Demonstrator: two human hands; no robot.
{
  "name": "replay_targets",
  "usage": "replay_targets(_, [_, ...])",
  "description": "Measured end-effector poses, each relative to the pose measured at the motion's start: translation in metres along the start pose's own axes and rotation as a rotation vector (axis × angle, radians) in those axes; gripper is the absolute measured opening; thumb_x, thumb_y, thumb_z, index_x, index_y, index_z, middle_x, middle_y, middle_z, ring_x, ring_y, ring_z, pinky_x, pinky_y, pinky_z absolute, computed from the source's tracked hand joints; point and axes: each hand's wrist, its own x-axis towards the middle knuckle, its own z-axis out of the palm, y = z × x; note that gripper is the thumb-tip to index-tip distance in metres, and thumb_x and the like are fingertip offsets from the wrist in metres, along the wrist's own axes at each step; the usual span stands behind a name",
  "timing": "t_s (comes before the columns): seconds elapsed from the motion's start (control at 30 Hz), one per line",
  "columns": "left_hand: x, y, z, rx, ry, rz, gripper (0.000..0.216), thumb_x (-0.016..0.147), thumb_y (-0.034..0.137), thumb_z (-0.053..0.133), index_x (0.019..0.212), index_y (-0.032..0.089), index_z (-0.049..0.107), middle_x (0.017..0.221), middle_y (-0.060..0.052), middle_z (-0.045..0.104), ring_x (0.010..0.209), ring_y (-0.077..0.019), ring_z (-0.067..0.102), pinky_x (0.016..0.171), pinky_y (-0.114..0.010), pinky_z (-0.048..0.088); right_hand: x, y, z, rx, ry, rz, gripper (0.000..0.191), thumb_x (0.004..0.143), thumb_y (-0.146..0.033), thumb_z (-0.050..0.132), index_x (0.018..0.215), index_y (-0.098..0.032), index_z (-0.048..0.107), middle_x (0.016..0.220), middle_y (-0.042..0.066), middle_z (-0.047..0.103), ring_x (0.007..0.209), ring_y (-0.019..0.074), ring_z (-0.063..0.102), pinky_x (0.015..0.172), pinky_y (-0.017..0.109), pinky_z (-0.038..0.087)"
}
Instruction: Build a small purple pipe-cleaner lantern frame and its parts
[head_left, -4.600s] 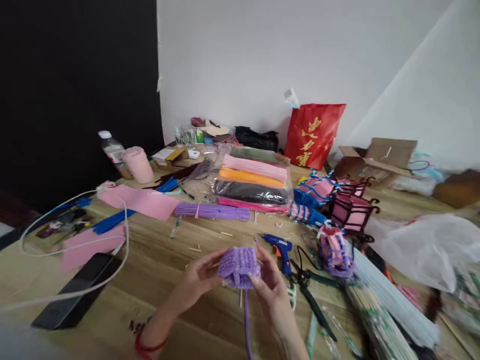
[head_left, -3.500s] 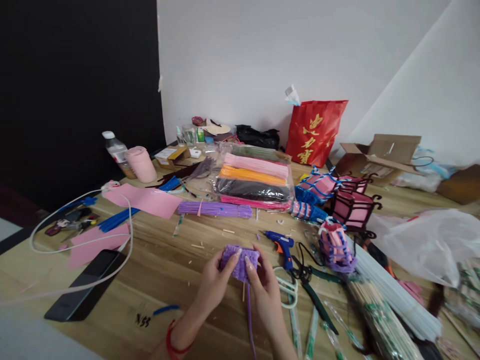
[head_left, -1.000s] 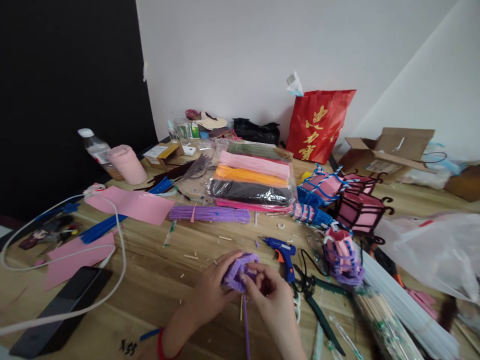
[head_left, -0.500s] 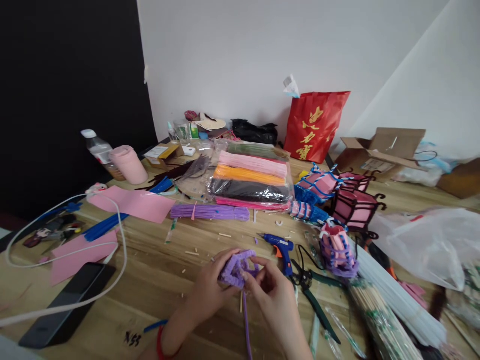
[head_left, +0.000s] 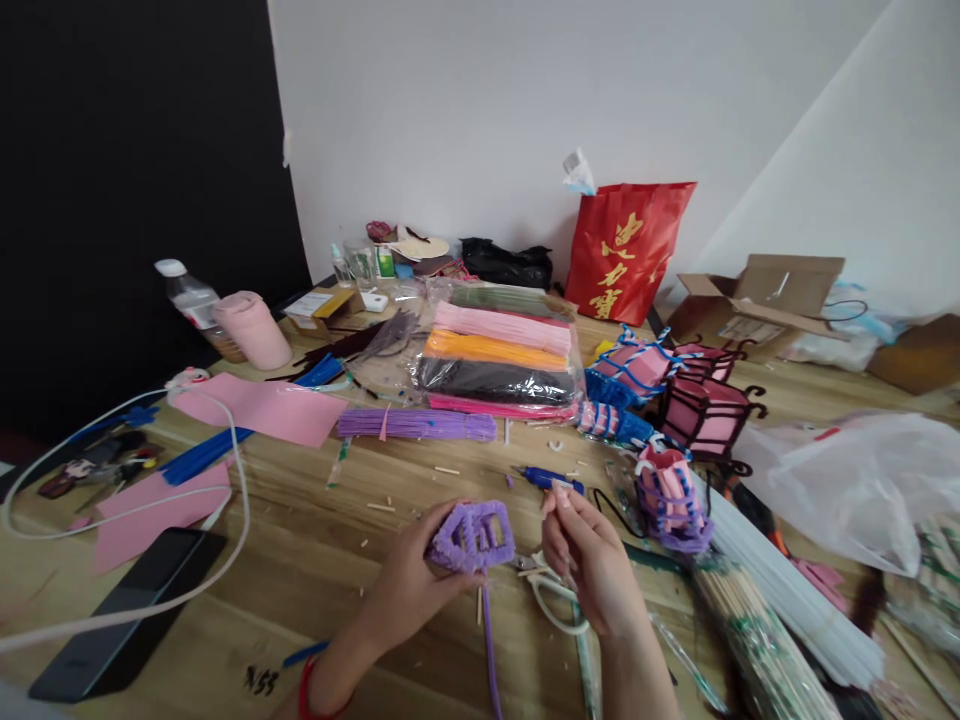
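**Q:** Workpiece status?
**A:** My left hand (head_left: pixel 409 590) grips the purple pipe-cleaner frame (head_left: pixel 472 535) by its lower left corner, just above the table (head_left: pixel 337 560). The frame's loose stem (head_left: pixel 489 650) trails toward me.

**Q:** Right hand?
**A:** My right hand (head_left: pixel 589 560) is off the frame and just beside it. The fingers are curled with the tips together; I cannot tell whether they pinch anything. I judge this a tool-side step.

**Q:** What does the next move require?
**A:** A steady left grip and a short reach. The scissors (head_left: pixel 555 600) lie under the hand, and the glue gun (head_left: pixel 551 478) is just beyond the fingertips.

**Q:** Clearance?
**A:** There is bare wood to the left, as far as the phone (head_left: pixel 112 640). The right is crowded, with the lantern (head_left: pixel 667 500) and stick bundle (head_left: pixel 757 640) near.
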Motion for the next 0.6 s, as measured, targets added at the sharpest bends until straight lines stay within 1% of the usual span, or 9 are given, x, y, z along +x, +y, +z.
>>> replay_targets(0.07, [0.001, 0.0, 0.001, -0.006, -0.002, 0.004, 0.064, 0.062, 0.026, 0.077, 0.12, 0.023, 0.05, 0.12, -0.006, 0.061, 0.108, -0.0236, 0.057, 0.093, -0.036, 0.045, -0.003, 0.0, 0.003, 0.289, -0.168, 0.086, 0.02, 0.088, -0.033, 0.052, 0.074, -0.019, 0.048, 0.042, -0.012, 0.028, 0.032, 0.0034, 0.016, 0.032, 0.014, 0.018])
replay_targets(0.1, [0.001, 0.001, 0.002, -0.012, -0.007, 0.011, 0.064, 0.062, 0.026, 0.077, 0.12, 0.023, 0.051, 0.12, -0.007, 0.061, 0.108, -0.0237, 0.057, 0.093, -0.036, 0.046, -0.005, 0.0, 0.004, 0.397, -0.223, 0.115, 0.018, 0.087, -0.028, 0.053, 0.073, -0.019, 0.047, 0.042, -0.013, 0.026, 0.032, 0.0031, 0.014, 0.032, 0.014, 0.018])
replay_targets(0.17, [0.002, 0.003, 0.002, -0.022, -0.022, 0.026, 0.063, 0.062, 0.027, 0.077, 0.119, 0.023, 0.051, 0.119, -0.007, 0.061, 0.108, -0.0234, 0.058, 0.093, -0.035, 0.046, -0.007, 0.0, 0.006, 0.554, -0.295, 0.151, 0.018, 0.087, -0.022, 0.054, 0.072, -0.018, 0.046, 0.042, -0.013, 0.023, 0.031, 0.0025, 0.012, 0.032, 0.014, 0.019])
replay_targets(0.23, [0.002, 0.004, 0.002, -0.028, -0.034, 0.034, 0.062, 0.063, 0.028, 0.077, 0.12, 0.023, 0.05, 0.119, -0.007, 0.061, 0.107, -0.0228, 0.058, 0.093, -0.034, 0.046, -0.007, 0.0, 0.006, 0.655, -0.328, 0.173, 0.018, 0.087, -0.019, 0.054, 0.071, -0.018, 0.044, 0.042, -0.013, 0.023, 0.03, 0.002, 0.012, 0.032, 0.013, 0.019])
replay_targets(0.37, [0.001, 0.004, 0.0, 0.005, -0.035, 0.041, 0.061, 0.065, 0.03, 0.075, 0.12, 0.024, 0.05, 0.12, -0.006, 0.061, 0.108, -0.0228, 0.058, 0.093, -0.035, 0.046, -0.006, 0.0, 0.005, 0.748, -0.357, 0.202, 0.021, 0.087, -0.02, 0.054, 0.071, -0.018, 0.041, 0.042, -0.014, 0.024, 0.03, 0.0014, 0.013, 0.032, 0.013, 0.02])
replay_targets(0.5, [0.0, -0.002, -0.001, 0.112, -0.036, 0.056, 0.063, 0.066, 0.027, 0.074, 0.122, 0.024, 0.048, 0.122, -0.007, 0.059, 0.11, -0.0238, 0.056, 0.094, -0.036, 0.045, -0.007, 0.0, 0.007, 0.803, -0.365, 0.204, 0.032, 0.091, -0.034, 0.046, 0.065, -0.019, 0.035, 0.042, -0.013, 0.026, 0.03, 0.0015, 0.015, 0.032, 0.013, 0.019])
replay_targets(0.53, [0.0, -0.005, -0.001, 0.148, -0.031, 0.065, 0.062, 0.066, 0.026, 0.073, 0.123, 0.024, 0.048, 0.122, -0.008, 0.059, 0.111, -0.024, 0.056, 0.094, -0.037, 0.045, -0.008, 0.0, 0.008, 0.801, -0.356, 0.19, 0.032, 0.09, -0.034, 0.048, 0.065, -0.02, 0.035, 0.043, -0.013, 0.026, 0.03, 0.0015, 0.015, 0.032, 0.013, 0.02])
replay_targets(0.6, [0.002, -0.013, -0.003, 0.236, -0.009, 0.073, 0.061, 0.067, 0.025, 0.072, 0.123, 0.024, 0.047, 0.123, -0.008, 0.058, 0.111, -0.0242, 0.055, 0.095, -0.037, 0.044, -0.01, 0.0, 0.009, 0.768, -0.336, 0.151, 0.027, 0.084, -0.025, 0.056, 0.066, -0.019, 0.036, 0.045, -0.013, 0.026, 0.032, 0.0015, 0.015, 0.034, 0.013, 0.021])
